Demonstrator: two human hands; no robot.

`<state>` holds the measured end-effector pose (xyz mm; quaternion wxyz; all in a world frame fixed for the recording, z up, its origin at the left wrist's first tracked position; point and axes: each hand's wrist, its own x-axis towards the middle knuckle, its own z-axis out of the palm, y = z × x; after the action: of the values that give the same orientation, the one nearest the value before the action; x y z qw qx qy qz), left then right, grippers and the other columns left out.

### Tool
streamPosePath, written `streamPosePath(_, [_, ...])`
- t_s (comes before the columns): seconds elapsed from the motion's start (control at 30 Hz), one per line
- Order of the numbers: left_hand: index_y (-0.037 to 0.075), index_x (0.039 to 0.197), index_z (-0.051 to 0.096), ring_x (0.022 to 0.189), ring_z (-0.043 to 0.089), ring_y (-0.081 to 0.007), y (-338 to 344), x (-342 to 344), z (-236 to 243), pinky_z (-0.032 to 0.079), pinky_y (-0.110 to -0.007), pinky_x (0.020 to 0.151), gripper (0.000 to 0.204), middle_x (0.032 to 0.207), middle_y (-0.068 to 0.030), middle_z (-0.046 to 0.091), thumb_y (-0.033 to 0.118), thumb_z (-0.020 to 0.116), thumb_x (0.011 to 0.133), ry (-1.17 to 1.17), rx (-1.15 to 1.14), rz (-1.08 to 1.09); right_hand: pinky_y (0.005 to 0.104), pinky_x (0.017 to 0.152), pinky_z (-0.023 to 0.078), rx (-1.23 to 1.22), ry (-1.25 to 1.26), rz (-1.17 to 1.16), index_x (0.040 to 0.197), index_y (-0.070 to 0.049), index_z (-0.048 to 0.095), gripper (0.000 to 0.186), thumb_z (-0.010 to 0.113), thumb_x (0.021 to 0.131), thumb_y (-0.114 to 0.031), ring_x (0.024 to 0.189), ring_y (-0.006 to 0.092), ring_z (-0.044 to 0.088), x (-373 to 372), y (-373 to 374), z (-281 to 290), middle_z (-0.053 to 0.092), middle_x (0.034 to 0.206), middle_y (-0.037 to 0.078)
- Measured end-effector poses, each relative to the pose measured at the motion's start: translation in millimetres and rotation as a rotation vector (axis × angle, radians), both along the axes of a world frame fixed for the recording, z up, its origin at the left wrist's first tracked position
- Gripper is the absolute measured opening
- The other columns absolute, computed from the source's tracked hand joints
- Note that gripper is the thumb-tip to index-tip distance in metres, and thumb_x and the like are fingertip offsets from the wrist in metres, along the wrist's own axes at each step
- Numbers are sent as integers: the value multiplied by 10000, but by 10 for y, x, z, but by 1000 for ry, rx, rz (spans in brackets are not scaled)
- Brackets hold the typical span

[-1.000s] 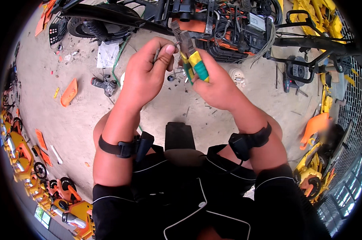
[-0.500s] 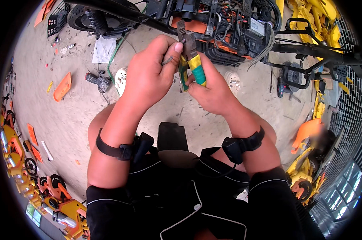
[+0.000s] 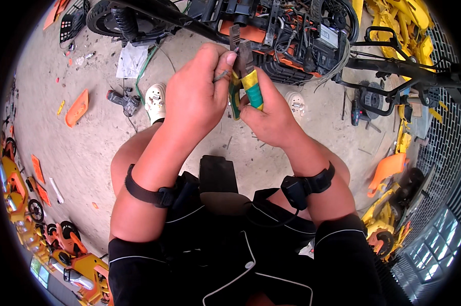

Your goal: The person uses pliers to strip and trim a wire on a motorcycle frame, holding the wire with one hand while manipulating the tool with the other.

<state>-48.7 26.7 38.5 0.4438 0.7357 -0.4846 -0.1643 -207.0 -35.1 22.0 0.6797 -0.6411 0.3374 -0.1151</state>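
Observation:
My right hand grips pliers with yellow and green handles, their metal jaws pointing upward. My left hand pinches a thin grey piece, apparently wire, beside the jaws, with the thumb near them; whether the jaws bite on it I cannot tell. Just beyond both hands is the open black and orange frame of a vehicle, with cables and a silver box in it.
A cordless drill, an orange panel and a white sheet lie on the floor. A second drill lies at right, among yellow body parts. Orange-yellow bikes line the left side.
Both hands and the pliers have moved slightly down relative to my view, the right hand more so, and the pliers now stand more upright. The white shoe at left shows more.

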Motion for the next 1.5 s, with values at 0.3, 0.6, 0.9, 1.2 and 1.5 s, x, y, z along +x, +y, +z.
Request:
streamPosePath(0.3, [95, 954, 622, 781, 653, -338, 36, 94, -13, 512, -436, 639, 77, 818, -86, 678, 143, 681, 949, -81, -44, -5, 353, 922, 503, 21, 42, 50, 1411, -66, 445, 591, 492, 833, 46, 1040, 210, 630, 17, -52, 99, 663, 1173, 92])
streamPosePath(0.6, [104, 928, 632, 789, 649, -330, 49, 189, -72, 508, -441, 632, 111, 810, -77, 667, 98, 732, 879, -238, -100, -15, 307, 835, 498, -49, 19, 141, 1438, -44, 432, 611, 484, 838, 63, 985, 167, 592, -51, -131, 57, 647, 1175, 82])
streamPosePath(0.9, [61, 948, 664, 848, 652, -327, 89, 280, -45, 522, -391, 722, 121, 891, -77, 690, 9, 724, 858, -289, 9, -105, 355, 938, 495, -51, 56, 254, 1460, -29, 384, 656, 521, 822, 39, 1063, 252, 615, -132, -220, 23, 644, 1228, 119])
streamPosePath(1.2, [89, 929, 658, 811, 651, -319, 99, 325, -88, 520, -412, 670, 171, 839, -76, 673, 6, 735, 801, -361, -1, -149, 321, 952, 464, 50, 87, 313, 1512, -58, 380, 713, 474, 818, 77, 1097, 185, 569, -133, -242, 38, 616, 1237, 79])
streamPosePath(1.5, [102, 895, 662, 776, 656, -320, 101, 312, -114, 515, -438, 620, 119, 776, -79, 660, 67, 734, 807, -423, 54, -133, 305, 926, 477, 45, 181, 327, 1532, -46, 351, 781, 483, 774, 87, 1067, 172, 568, -141, -217, 74, 618, 1213, 68])
